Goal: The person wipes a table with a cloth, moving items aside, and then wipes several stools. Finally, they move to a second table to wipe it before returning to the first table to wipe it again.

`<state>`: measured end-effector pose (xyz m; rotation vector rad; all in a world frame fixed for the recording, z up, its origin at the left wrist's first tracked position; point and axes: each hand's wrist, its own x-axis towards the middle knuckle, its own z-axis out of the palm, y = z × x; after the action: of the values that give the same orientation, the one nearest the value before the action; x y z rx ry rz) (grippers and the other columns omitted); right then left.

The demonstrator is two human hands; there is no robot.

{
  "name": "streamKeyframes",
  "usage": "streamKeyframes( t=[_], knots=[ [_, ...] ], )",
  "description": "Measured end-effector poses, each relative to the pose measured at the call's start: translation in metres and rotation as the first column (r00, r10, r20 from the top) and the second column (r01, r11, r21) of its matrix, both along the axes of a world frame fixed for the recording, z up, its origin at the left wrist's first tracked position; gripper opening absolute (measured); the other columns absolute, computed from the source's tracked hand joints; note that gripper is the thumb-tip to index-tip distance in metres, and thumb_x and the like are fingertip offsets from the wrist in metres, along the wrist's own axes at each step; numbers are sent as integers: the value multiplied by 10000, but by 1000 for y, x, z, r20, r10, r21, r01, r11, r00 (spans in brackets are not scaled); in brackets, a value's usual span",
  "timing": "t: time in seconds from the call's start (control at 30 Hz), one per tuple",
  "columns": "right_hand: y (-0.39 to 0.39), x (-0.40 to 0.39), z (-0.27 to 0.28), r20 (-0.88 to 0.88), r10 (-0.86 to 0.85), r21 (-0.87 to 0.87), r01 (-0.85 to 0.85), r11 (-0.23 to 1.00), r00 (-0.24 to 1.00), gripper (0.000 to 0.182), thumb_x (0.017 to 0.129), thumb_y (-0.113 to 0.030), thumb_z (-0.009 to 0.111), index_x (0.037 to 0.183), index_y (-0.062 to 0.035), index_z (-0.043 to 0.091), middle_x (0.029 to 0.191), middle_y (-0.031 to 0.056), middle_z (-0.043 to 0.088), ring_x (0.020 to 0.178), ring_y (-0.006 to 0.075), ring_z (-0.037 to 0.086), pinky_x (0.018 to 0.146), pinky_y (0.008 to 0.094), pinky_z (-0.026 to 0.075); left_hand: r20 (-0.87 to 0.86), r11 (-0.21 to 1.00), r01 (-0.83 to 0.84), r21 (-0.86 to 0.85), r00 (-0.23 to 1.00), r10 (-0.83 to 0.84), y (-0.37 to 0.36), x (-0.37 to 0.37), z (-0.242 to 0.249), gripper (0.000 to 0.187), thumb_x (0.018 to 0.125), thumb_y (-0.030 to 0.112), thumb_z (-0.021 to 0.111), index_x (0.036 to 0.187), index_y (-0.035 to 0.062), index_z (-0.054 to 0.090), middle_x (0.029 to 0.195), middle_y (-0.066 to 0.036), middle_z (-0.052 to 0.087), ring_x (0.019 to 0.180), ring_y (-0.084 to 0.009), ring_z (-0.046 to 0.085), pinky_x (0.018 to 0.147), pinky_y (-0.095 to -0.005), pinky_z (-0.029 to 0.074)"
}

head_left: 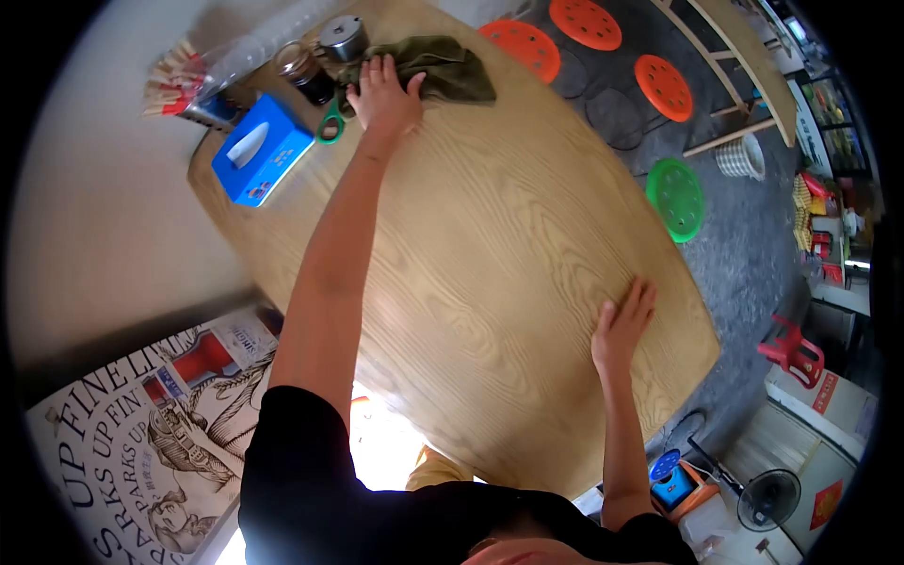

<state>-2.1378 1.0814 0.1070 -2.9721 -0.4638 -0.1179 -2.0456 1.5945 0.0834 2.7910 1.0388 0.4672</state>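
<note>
My left hand (pixel 387 99) lies with spread fingers on a dark green cloth (pixel 443 71) at the far end of the wooden table (pixel 471 245). Just beyond its fingertips stands a metal pot (pixel 344 39), with a dark-filled glass jar (pixel 304 73) beside it. A green-handled item (pixel 330 124) lies left of my wrist. Farther left is a blue tissue box (pixel 261 151). My right hand (pixel 623 330) rests on the tabletop near its right edge, fingers apart, holding nothing.
Red-ended sticks (pixel 179 85) stand in a holder by the wall. Orange stools (pixel 664 88) and a green stool (pixel 675 200) are on the floor to the right. A fan (pixel 768 499) and a red chair (pixel 793 351) are at lower right.
</note>
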Motion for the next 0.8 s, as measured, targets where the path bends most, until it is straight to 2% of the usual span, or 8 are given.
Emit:
streamKeyframes(
  t=[0.13, 0.27, 0.43, 0.53, 0.6, 0.67, 0.73, 0.8],
  knots=[
    [2, -2, 5, 32, 30, 99, -33, 995, 999, 664, 985, -315, 479, 1453, 115, 288, 1530, 297, 283, 1454, 430, 217, 1180, 543, 159, -26, 999, -46, -17, 999, 46, 6, 50, 10, 841, 911, 752, 322, 1540, 193, 302, 1609, -94, 248, 1490, -293, 186, 1141, -626, 166],
    [-5, -2, 7, 36, 44, 75, -47, 996, 998, 665, 974, -307, 498, 1440, 125, 303, 1518, 298, 298, 1442, 428, 241, 1180, 538, 169, -1, 998, 64, 15, 998, -64, -31, 93, -4, 729, 941, 700, 318, 1515, 253, 355, 1600, -102, 266, 1487, -294, 189, 1141, -630, 156],
    [-2, -1, 5, 83, 28, 169, -42, 985, 996, 618, 961, -263, 518, 1425, 103, 336, 1495, 291, 338, 1416, 425, 289, 1171, 544, 183, -73, 857, 505, 103, 863, -500, -204, 79, 5, 585, 971, 583, 407, 1474, 285, 415, 1566, -29, 337, 1469, -245, 239, 1119, -644, 213],
    [-5, 0, -1, 120, 27, 335, -66, 940, 992, 531, 978, -215, 496, 1404, 75, 367, 1464, 279, 380, 1375, 433, 341, 1148, 527, 242, 52, 732, 677, 79, 730, -681, -306, 23, -1, 539, 961, 503, 465, 1447, 269, 457, 1564, -41, 343, 1462, -257, 257, 1126, -642, 194],
    [-7, 2, -11, 158, -90, 705, -49, 707, 983, 457, 998, -176, 460, 1384, 55, 380, 1412, 269, 427, 1323, 432, 402, 1117, 488, 307, -11, 632, 774, -33, 632, -775, -356, -35, 19, 564, 958, 466, 475, 1469, 232, 431, 1592, -52, 290, 1480, -262, 209, 1146, -631, 157],
    [-7, 8, -35, 96, -141, 916, -33, 399, 985, 437, 1009, -166, 446, 1381, 55, 379, 1375, 270, 449, 1294, 422, 435, 1097, 454, 343, 120, 603, 793, -83, 609, -784, -382, -93, 20, 569, 896, 376, 588, 1425, 193, 480, 1568, -75, 330, 1458, -284, 268, 1117, -634, 199],
    [-9, 1, -33, 150, -229, 861, -13, 509, 962, 413, 1033, -134, 428, 1396, 51, 365, 1358, 237, 463, 1266, 331, 468, 1088, 401, 352, 37, 635, 764, -114, 642, -766, -392, -157, 28, 603, 885, 390, 605, 1415, 129, 483, 1573, -95, 318, 1454, -295, 278, 1100, -632, 217],
    [-15, -31, -21, 96, -217, 851, 33, 524, 971, 421, 1018, -96, 460, 1404, 37, 363, 1387, 235, 443, 1294, 326, 460, 1090, 395, 367, -86, 668, 734, -122, 663, -744, -390, -233, 33, 662, 899, 466, 582, 1425, 81, 461, 1587, -128, 283, 1463, -330, 253, 1087, -641, 218]
  ],
)
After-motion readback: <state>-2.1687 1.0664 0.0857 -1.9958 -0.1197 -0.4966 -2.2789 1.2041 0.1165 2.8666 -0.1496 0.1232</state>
